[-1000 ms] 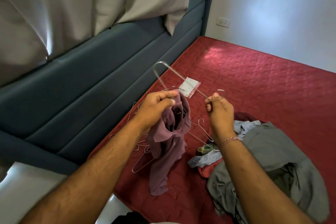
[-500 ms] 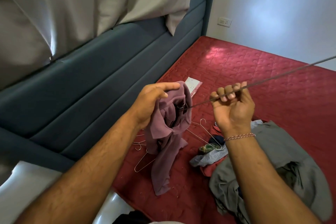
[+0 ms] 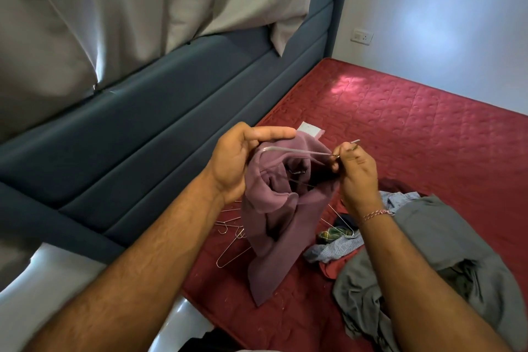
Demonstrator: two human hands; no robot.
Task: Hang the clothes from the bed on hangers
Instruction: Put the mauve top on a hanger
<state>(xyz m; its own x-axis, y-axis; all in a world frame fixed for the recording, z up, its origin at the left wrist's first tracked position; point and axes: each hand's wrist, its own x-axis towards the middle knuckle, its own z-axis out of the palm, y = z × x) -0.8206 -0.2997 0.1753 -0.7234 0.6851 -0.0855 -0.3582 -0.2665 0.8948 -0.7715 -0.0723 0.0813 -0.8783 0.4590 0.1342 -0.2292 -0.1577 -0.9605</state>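
Over red bed (image 3: 414, 128), mauve shirt (image 3: 274, 226), unreadable neck label (image 3: 297, 172)

The mauve shirt (image 3: 274, 208) is covering the lower part of the wire hanger (image 3: 297, 150) and several spare hangers (image 3: 231, 237) on the bed (image 3: 414, 134). The grey garment (image 3: 445, 260) is running off the bottom edge, burying other clothes (image 3: 337, 246). The left hand's fingers (image 3: 274, 132) are disappearing behind fabric.

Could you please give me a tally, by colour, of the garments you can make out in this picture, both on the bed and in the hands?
Mauve: 1, the mauve shirt gripped by the left hand
Grey: 1, the grey garment
Blue patterned: 1, the blue patterned cloth
Red: 1, the red cloth
Green plaid: 1, the green plaid cloth
Total: 5; more may be buried.
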